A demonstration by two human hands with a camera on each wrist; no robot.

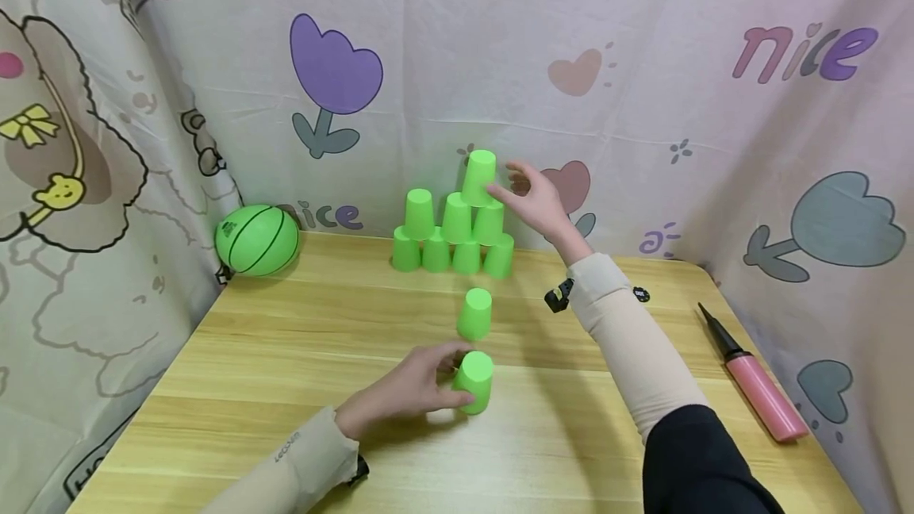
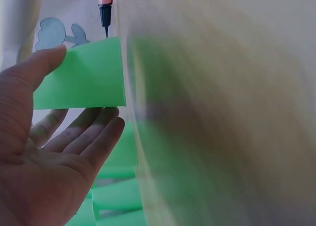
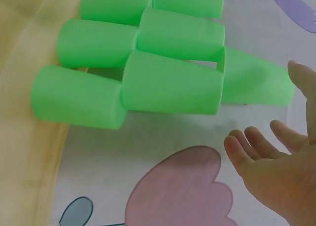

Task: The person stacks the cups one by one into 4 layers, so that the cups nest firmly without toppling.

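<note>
The green cup stands upside down near the middle of the table, closer to the front edge, and the left hand touches its side with thumb and fingers bent loosely around it. In the left wrist view the fingers look nearly straight under the cup, so I cannot tell if the grip is firm. A 2nd single cup stands upside down just behind it, apart from it.

At the back edge of the table is a cup pyramid: 4 cups at the bottom, 3 above, and 1 top cup over the right side. The right hand is beside this top cup with fingers spread wide, holding nothing.

A green ball lies at the back left corner. A pink pump lies along the right edge.
</note>
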